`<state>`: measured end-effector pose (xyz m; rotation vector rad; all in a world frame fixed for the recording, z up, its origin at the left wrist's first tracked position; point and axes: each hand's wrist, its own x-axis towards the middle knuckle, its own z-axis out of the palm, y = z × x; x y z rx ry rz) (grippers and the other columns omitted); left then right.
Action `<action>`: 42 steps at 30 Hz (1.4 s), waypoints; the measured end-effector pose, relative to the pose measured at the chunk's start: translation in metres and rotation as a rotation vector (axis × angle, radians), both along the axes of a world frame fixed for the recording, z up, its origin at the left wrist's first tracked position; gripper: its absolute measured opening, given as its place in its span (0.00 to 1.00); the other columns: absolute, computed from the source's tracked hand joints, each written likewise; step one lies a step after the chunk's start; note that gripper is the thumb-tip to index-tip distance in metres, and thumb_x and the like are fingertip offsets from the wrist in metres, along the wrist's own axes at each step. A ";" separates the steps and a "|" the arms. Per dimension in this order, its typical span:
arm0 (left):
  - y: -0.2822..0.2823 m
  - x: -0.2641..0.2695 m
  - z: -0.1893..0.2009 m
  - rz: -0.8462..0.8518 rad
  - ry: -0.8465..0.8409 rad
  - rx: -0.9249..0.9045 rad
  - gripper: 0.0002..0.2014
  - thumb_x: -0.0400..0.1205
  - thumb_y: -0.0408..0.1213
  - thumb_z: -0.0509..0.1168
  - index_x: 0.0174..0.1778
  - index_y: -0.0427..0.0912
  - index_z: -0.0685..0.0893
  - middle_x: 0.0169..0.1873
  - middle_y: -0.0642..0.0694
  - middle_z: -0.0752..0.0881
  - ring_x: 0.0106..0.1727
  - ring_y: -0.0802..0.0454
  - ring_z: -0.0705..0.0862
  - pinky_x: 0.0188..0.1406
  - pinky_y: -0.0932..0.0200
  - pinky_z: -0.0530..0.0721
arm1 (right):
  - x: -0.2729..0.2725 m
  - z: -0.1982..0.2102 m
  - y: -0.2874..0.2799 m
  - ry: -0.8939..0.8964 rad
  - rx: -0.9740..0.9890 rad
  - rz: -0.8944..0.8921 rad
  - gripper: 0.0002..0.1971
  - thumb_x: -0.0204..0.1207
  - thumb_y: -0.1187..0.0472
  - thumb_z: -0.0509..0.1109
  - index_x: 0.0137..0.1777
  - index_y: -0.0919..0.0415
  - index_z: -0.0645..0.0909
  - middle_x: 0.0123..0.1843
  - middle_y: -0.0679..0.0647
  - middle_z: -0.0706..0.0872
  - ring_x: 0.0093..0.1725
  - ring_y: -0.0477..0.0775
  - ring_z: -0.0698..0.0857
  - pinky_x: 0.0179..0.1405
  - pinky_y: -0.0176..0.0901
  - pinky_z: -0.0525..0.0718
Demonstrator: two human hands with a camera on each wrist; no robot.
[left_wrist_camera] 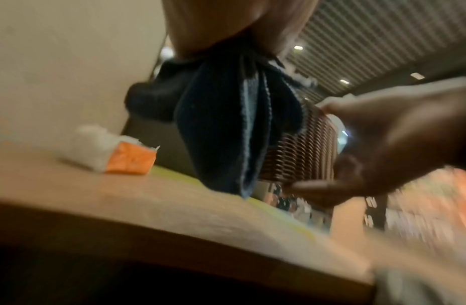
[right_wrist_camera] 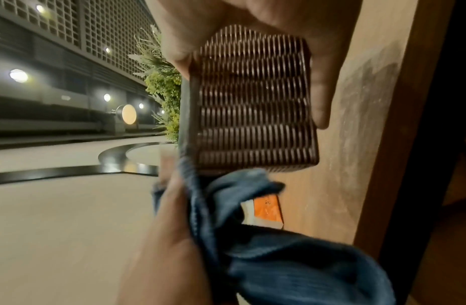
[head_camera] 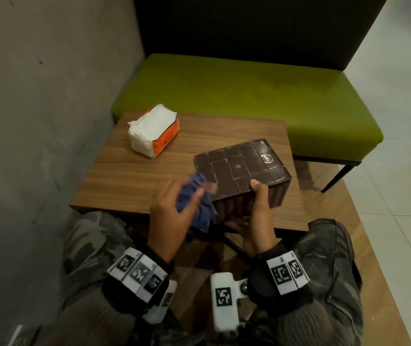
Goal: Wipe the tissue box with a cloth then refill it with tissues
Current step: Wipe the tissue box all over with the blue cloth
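We are gripping the tissue box (head_camera: pixel 241 171) at the counter's (head_camera: pixel 129 176) near edge with our right hand (head_camera: pixel 256 221); our left hand (head_camera: pixel 172 218) is clutching the blue cloth (head_camera: pixel 194 206) against its corner, tissue pack (head_camera: pixel 153 132) lying behind

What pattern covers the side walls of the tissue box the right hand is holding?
A dark brown woven, basket-like weave covers the tissue box, clearest in the right wrist view.

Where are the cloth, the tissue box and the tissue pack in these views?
cloth (head_camera: pixel 194 196): head view, bunched blue folds in the left hand.
tissue box (head_camera: pixel 239 163): head view, middle of the dark panel that faces up.
tissue pack (head_camera: pixel 153 128): head view, white top face.
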<state>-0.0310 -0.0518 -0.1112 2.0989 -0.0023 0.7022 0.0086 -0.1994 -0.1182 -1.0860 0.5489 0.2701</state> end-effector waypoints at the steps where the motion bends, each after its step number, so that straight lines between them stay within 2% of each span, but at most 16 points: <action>1: 0.003 0.005 0.000 0.080 0.072 -0.217 0.12 0.79 0.48 0.67 0.53 0.45 0.82 0.50 0.48 0.86 0.54 0.54 0.83 0.55 0.51 0.83 | -0.003 0.001 0.001 -0.039 0.000 0.022 0.51 0.50 0.34 0.74 0.75 0.56 0.68 0.63 0.59 0.85 0.58 0.59 0.87 0.40 0.55 0.90; 4: 0.021 0.029 0.003 0.089 0.285 -0.793 0.16 0.81 0.45 0.66 0.63 0.44 0.81 0.56 0.43 0.87 0.59 0.47 0.86 0.61 0.43 0.83 | -0.011 0.002 0.002 -0.185 -0.133 0.049 0.50 0.50 0.37 0.75 0.74 0.53 0.64 0.63 0.53 0.83 0.60 0.55 0.85 0.58 0.66 0.86; 6: 0.037 0.043 0.008 0.021 0.364 -0.858 0.15 0.82 0.42 0.65 0.63 0.42 0.82 0.55 0.42 0.88 0.59 0.45 0.86 0.61 0.45 0.83 | -0.012 0.008 -0.007 -0.328 -0.252 0.089 0.47 0.50 0.39 0.76 0.70 0.50 0.62 0.61 0.46 0.80 0.61 0.46 0.83 0.64 0.59 0.83; 9: 0.051 0.058 0.029 -0.046 0.274 -0.539 0.11 0.82 0.37 0.65 0.58 0.39 0.83 0.50 0.46 0.88 0.55 0.53 0.86 0.58 0.56 0.84 | -0.011 0.018 -0.021 -0.532 -0.483 0.261 0.44 0.52 0.42 0.78 0.67 0.46 0.59 0.60 0.34 0.74 0.57 0.24 0.78 0.59 0.28 0.76; 12: 0.041 0.067 0.062 -0.141 0.126 -0.213 0.08 0.84 0.36 0.63 0.56 0.41 0.83 0.50 0.49 0.87 0.52 0.66 0.83 0.53 0.69 0.80 | -0.014 0.019 -0.019 -0.602 -0.651 0.377 0.46 0.50 0.38 0.77 0.67 0.45 0.60 0.63 0.39 0.76 0.62 0.32 0.77 0.63 0.35 0.75; 15: 0.020 0.054 0.082 -0.166 -0.117 0.089 0.10 0.82 0.36 0.64 0.58 0.39 0.85 0.55 0.46 0.86 0.59 0.53 0.82 0.60 0.56 0.79 | -0.007 0.015 -0.016 -0.642 -0.705 0.327 0.48 0.50 0.37 0.77 0.69 0.50 0.60 0.68 0.47 0.75 0.68 0.44 0.76 0.68 0.41 0.75; 19: -0.011 0.026 0.069 -0.503 -0.287 0.582 0.13 0.80 0.31 0.64 0.59 0.36 0.85 0.59 0.44 0.86 0.65 0.45 0.78 0.62 0.45 0.78 | 0.004 0.011 -0.019 -0.632 -0.817 0.360 0.45 0.48 0.38 0.80 0.63 0.48 0.62 0.60 0.50 0.81 0.58 0.48 0.83 0.57 0.53 0.85; 22: -0.007 0.029 0.059 -0.572 -0.316 0.728 0.13 0.81 0.34 0.64 0.60 0.37 0.85 0.60 0.44 0.86 0.67 0.44 0.77 0.57 0.42 0.80 | -0.002 0.008 -0.021 -0.627 -0.862 0.349 0.47 0.47 0.38 0.79 0.66 0.52 0.63 0.58 0.48 0.80 0.55 0.45 0.83 0.51 0.46 0.85; 24: 0.004 0.037 0.058 -0.536 -0.264 0.624 0.14 0.80 0.35 0.65 0.60 0.37 0.84 0.58 0.44 0.86 0.64 0.46 0.78 0.64 0.49 0.77 | -0.007 0.007 -0.019 -0.634 -0.872 0.341 0.47 0.46 0.36 0.77 0.66 0.54 0.64 0.59 0.45 0.77 0.57 0.41 0.79 0.50 0.33 0.78; 27: 0.023 0.050 0.061 -0.239 -0.074 0.355 0.13 0.81 0.41 0.64 0.56 0.38 0.85 0.52 0.44 0.86 0.58 0.49 0.79 0.60 0.60 0.75 | -0.012 0.006 -0.015 -0.632 -0.838 0.315 0.47 0.46 0.36 0.77 0.65 0.52 0.63 0.60 0.44 0.74 0.60 0.40 0.75 0.51 0.26 0.71; 29: 0.034 0.056 0.055 -0.128 0.048 0.207 0.10 0.82 0.40 0.63 0.51 0.38 0.85 0.45 0.46 0.85 0.50 0.55 0.80 0.48 0.72 0.74 | -0.013 0.003 -0.013 -0.603 -0.778 0.332 0.48 0.46 0.36 0.78 0.67 0.50 0.63 0.63 0.45 0.75 0.63 0.41 0.76 0.57 0.29 0.73; 31: 0.047 0.057 0.041 -0.101 0.216 0.027 0.06 0.83 0.39 0.64 0.44 0.41 0.83 0.36 0.52 0.84 0.42 0.60 0.81 0.39 0.77 0.73 | -0.010 0.001 -0.014 -0.522 -0.572 0.250 0.51 0.46 0.37 0.81 0.69 0.50 0.63 0.65 0.46 0.77 0.66 0.46 0.78 0.65 0.45 0.78; 34: 0.066 0.047 0.012 0.036 0.375 -0.281 0.06 0.83 0.39 0.64 0.42 0.45 0.83 0.36 0.51 0.85 0.45 0.54 0.83 0.40 0.69 0.78 | 0.008 0.000 -0.014 -0.310 -0.271 0.052 0.51 0.52 0.41 0.79 0.74 0.55 0.62 0.64 0.49 0.80 0.64 0.52 0.82 0.66 0.63 0.81; 38: 0.084 0.035 -0.014 0.317 0.387 -0.755 0.10 0.83 0.43 0.62 0.46 0.40 0.83 0.47 0.36 0.87 0.51 0.40 0.85 0.51 0.47 0.83 | 0.028 -0.007 -0.006 -0.078 0.079 -0.099 0.45 0.59 0.41 0.78 0.76 0.53 0.66 0.67 0.56 0.83 0.64 0.57 0.83 0.56 0.59 0.87; 40: 0.085 0.032 -0.017 0.277 0.413 -0.966 0.18 0.84 0.44 0.59 0.60 0.34 0.80 0.58 0.32 0.84 0.58 0.36 0.84 0.63 0.39 0.80 | 0.032 -0.013 0.000 -0.010 0.151 -0.151 0.36 0.68 0.43 0.74 0.75 0.52 0.68 0.69 0.56 0.81 0.67 0.59 0.79 0.58 0.56 0.84; 42: 0.085 0.029 -0.014 0.071 0.495 -1.224 0.21 0.86 0.45 0.52 0.68 0.34 0.76 0.65 0.32 0.80 0.62 0.36 0.81 0.68 0.43 0.76 | 0.035 -0.016 0.005 0.058 0.190 -0.208 0.36 0.70 0.44 0.74 0.76 0.54 0.67 0.69 0.59 0.77 0.68 0.60 0.76 0.59 0.55 0.82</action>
